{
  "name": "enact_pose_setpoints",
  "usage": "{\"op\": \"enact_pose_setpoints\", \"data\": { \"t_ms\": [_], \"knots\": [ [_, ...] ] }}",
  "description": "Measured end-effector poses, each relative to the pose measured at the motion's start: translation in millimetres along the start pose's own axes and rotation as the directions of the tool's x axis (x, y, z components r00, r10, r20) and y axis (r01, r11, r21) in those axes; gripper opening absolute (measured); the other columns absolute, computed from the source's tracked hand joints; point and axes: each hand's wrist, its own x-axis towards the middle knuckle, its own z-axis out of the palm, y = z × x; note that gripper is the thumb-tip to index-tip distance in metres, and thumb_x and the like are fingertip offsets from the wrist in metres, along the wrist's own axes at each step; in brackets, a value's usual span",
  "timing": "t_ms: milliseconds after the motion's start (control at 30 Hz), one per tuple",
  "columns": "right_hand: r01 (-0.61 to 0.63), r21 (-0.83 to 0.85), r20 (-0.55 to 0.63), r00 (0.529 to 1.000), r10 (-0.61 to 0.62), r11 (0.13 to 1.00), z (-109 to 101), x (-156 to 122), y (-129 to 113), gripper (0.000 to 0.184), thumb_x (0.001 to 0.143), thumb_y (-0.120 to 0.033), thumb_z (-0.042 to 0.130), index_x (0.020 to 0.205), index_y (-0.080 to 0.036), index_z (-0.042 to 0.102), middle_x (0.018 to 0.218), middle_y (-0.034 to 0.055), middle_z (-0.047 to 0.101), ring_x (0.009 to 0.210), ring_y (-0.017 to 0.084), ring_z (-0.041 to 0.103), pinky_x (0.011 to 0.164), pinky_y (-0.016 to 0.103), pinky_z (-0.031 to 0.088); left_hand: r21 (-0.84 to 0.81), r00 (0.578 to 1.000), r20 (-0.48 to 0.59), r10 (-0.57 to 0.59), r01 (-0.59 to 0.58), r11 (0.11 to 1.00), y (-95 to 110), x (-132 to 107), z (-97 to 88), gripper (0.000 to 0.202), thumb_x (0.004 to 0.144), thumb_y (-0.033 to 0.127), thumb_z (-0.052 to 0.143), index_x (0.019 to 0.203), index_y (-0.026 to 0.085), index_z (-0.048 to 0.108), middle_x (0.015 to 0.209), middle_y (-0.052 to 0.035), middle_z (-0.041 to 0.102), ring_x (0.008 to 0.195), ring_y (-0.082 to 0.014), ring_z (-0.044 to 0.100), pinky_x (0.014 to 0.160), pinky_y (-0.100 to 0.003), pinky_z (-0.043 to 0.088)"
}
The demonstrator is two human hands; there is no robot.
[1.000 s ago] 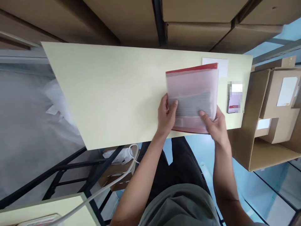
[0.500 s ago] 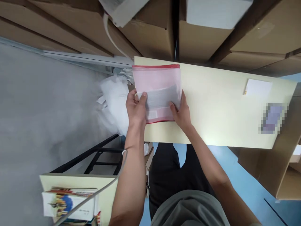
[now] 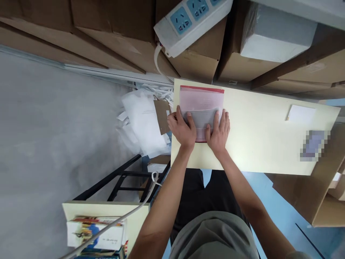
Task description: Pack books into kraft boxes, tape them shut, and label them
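Note:
A translucent pinkish plastic pouch with a red strip along its top edge (image 3: pixel 202 99) lies on the cream tabletop (image 3: pixel 258 133). A flat greyish-white piece (image 3: pixel 202 118) shows through its lower half; I cannot make out what it is. My left hand (image 3: pixel 183 130) rests on the pouch's left side, thumb and index finger stretched apart, its outer fingers bent past the edge. On the right side, my right hand (image 3: pixel 219 136) lies flat with fingers spread. Both hands touch the pouch from above, without gripping it.
Cardboard boxes (image 3: pixel 115 43) line the back, with a white power strip (image 3: pixel 188 27) in front of them. A small white box (image 3: pixel 302 113) and a blurred-out item (image 3: pixel 314 144) lie on the right of the table. White plastic wrapping (image 3: pixel 144 122) is heaped left; books (image 3: pixel 97 235) sit lower left.
The pouch, held between both hands before, now lies flat on the table. My fingers have let go of its edges and spread on top. The view has shifted, showing more of the power strip.

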Motion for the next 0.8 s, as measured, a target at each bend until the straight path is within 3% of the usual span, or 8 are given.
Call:
{"op": "enact_pose_setpoints", "data": {
  "t_ms": [133,300,533,700,800],
  "knots": [
    [0.026,-0.067,0.022,0.999,-0.025,0.997,4,0,3,0.076,0.121,-0.047,0.033,0.187,-0.011,0.025,0.193,0.0247,0.027,0.183,0.04,0.017,0.141,0.07,0.032,0.09,0.997,0.047,0.059,-0.064,0.994,1,1,-0.3,0.072,0.116,0.064,0.049,0.171,0.018,0.06,0.13,-0.0212,0.062,0.129,-0.0377,0.06,0.117,-0.055,0.05],
    [0.048,-0.077,-0.014,0.999,-0.049,0.996,6,3,2,0.074,0.122,-0.047,0.03,0.183,-0.006,0.036,0.19,0.0275,0.033,0.182,0.039,0.022,0.141,0.067,0.033,0.18,0.997,0.04,0.07,-0.076,0.981,4,2,5.4,0.07,0.115,0.061,0.052,0.171,0.019,0.062,0.129,-0.0212,0.061,0.129,-0.0382,0.06,0.117,-0.054,0.049],
    [0.04,0.007,0.092,0.995,-0.041,0.999,0,17,6,0.073,0.123,-0.047,0.031,0.183,-0.005,0.037,0.191,0.03,0.027,0.183,0.042,0.021,0.143,0.069,0.029,0.234,0.997,0.07,0.027,-0.043,0.971,23,6,7.0,0.069,0.119,0.059,0.047,0.172,0.017,0.058,0.141,-0.0233,0.062,0.14,-0.0398,0.056,0.123,-0.053,0.045],
    [0.057,0.091,0.202,0.977,-0.075,0.994,-25,21,11,0.072,0.122,-0.045,0.042,0.182,-0.005,0.038,0.191,0.0312,0.025,0.183,0.042,0.019,0.143,0.071,0.027,0.237,0.989,0.148,-0.023,-0.012,0.971,48,6,0.3,0.066,0.126,0.046,0.032,0.177,0.005,0.043,0.161,-0.0275,0.054,0.155,-0.0373,0.045,0.132,-0.053,0.033],
    [0.106,0.073,0.252,0.96,-0.122,0.992,-58,3,12,0.072,0.12,-0.041,0.046,0.179,0.0,0.04,0.19,0.0343,0.027,0.182,0.044,0.022,0.143,0.07,0.028,0.309,0.973,0.228,-0.04,-0.033,0.95,67,9,-4.3,0.065,0.124,0.037,0.028,0.182,0.009,0.036,0.171,-0.0282,0.049,0.16,-0.0407,0.042,0.133,-0.058,0.033]
  ]
}}
